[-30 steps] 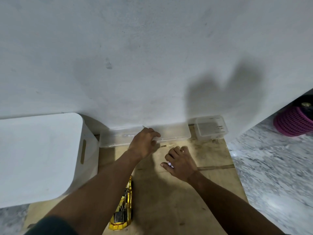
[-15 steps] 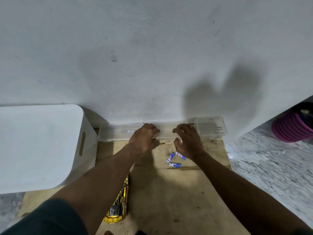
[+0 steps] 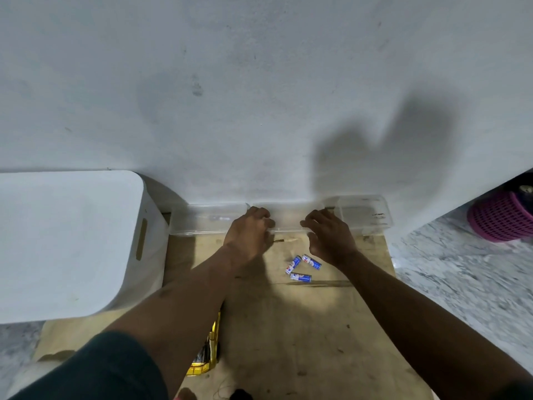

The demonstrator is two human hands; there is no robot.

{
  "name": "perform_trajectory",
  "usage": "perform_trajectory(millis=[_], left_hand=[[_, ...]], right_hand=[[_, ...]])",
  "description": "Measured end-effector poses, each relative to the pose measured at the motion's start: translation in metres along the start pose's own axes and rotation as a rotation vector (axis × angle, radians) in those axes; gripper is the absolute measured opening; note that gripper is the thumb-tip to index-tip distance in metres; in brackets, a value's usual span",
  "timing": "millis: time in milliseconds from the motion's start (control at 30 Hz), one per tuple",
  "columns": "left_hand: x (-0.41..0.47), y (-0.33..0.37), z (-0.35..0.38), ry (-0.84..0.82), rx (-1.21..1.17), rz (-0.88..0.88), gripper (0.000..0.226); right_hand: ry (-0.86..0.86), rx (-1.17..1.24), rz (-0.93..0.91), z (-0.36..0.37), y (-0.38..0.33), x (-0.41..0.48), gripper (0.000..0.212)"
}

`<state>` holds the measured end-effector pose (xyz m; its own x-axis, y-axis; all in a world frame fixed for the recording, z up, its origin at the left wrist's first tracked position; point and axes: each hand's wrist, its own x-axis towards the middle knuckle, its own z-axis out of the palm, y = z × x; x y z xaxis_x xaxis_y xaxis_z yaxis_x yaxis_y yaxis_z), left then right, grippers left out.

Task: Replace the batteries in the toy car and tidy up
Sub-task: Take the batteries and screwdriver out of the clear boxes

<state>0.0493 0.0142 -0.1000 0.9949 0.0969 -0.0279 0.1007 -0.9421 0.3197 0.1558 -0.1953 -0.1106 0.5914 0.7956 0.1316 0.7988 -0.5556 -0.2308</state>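
Three blue-and-white batteries (image 3: 301,268) lie loose on the brown board (image 3: 288,327), just below my right hand. A long clear plastic box (image 3: 207,220) stands against the wall. My left hand (image 3: 248,232) grips its front rim with curled fingers. My right hand (image 3: 328,238) has bent fingers whose tips rest on the same rim further right, thumb apart from it. The yellow toy car (image 3: 206,353) lies near the bottom, mostly hidden under my left forearm. A thin small tool (image 3: 278,241) lies between my hands.
A smaller clear box (image 3: 363,212) sits at the long box's right end. A white bin with a slot handle (image 3: 66,243) stands at the left. A pink basket (image 3: 501,217) stands on the marble floor at the far right. The white wall (image 3: 259,96) closes the back.
My right hand let the batteries drop onto the board and moved up to the clear box's rim. My left hand stayed on the box.
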Motion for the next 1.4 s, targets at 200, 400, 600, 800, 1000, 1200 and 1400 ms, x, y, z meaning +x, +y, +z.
perform_trajectory(millis=[200,400,600,800,1000,1200,1400], left_hand=[[0.005,-0.001,-0.008,-0.096,-0.022,0.009,0.036],[-0.001,-0.016,-0.046,-0.119,-0.122,-0.070,0.036],[-0.023,-0.061,-0.087,-0.109,0.011,-0.307,0.037],[-0.047,-0.076,-0.087,-0.249,0.153,-0.433,0.051],[-0.058,-0.080,-0.068,-0.180,0.130,-0.457,0.056],[-0.056,-0.086,-0.060,-0.210,0.234,-0.456,0.071],[-0.054,-0.078,-0.063,-0.213,0.287,-0.422,0.074]], right_hand=[[-0.002,0.004,0.022,0.000,-0.005,0.000,0.040],[0.054,0.062,0.080,0.001,-0.016,0.008,0.035],[0.072,0.146,0.001,0.004,-0.072,0.039,0.033],[-0.125,0.105,-0.089,0.020,-0.133,0.074,0.043],[-0.235,-0.047,-0.119,0.028,-0.151,0.090,0.038],[-0.258,-0.160,-0.087,0.033,-0.160,0.096,0.036],[-0.223,-0.235,-0.056,0.039,-0.170,0.097,0.039]])
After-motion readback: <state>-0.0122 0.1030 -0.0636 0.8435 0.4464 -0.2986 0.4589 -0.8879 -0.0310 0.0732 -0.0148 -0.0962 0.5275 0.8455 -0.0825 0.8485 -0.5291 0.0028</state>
